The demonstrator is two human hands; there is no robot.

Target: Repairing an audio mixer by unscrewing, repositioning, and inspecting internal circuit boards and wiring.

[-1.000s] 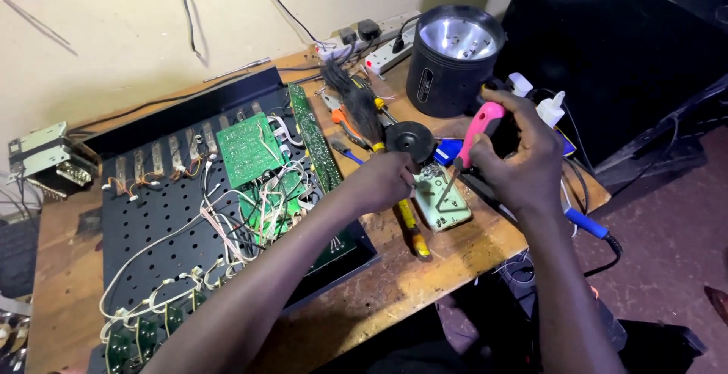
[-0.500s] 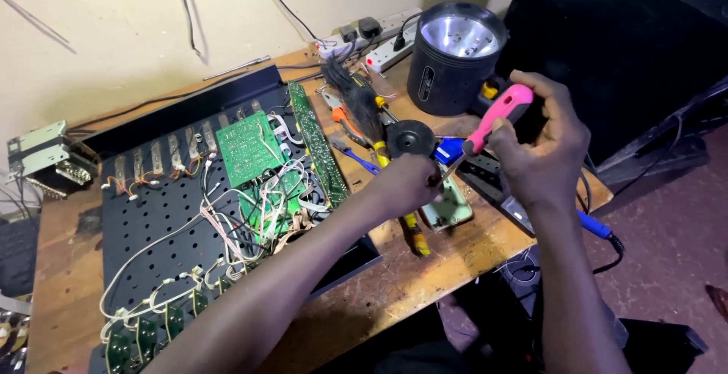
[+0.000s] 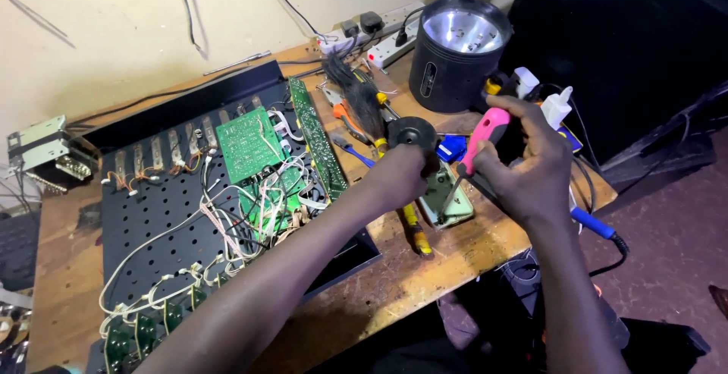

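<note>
My right hand (image 3: 523, 173) grips a pink-handled screwdriver (image 3: 485, 133), its thin shaft slanting down to a small pale green device (image 3: 447, 196) lying on the wooden bench (image 3: 394, 283). My left hand (image 3: 406, 177) rests on the left side of that device, fingers curled over its edge, holding it in place. Just behind my left hand stands a black round spool (image 3: 413, 131). A yellow-handled tool (image 3: 415, 231) lies on the bench under my left wrist.
A black perforated chassis (image 3: 152, 222) with green circuit boards (image 3: 246, 143) and white wires fills the left. A black cylindrical lamp (image 3: 459, 48), power strip (image 3: 390, 29), brush (image 3: 360, 97), blue-handled soldering iron (image 3: 595, 224) and a grey transformer (image 3: 42, 150) surround the work.
My right hand has shifted the pink screwdriver, first lifting it, then bringing its tip down onto the green device. My left hand has stayed on the device.
</note>
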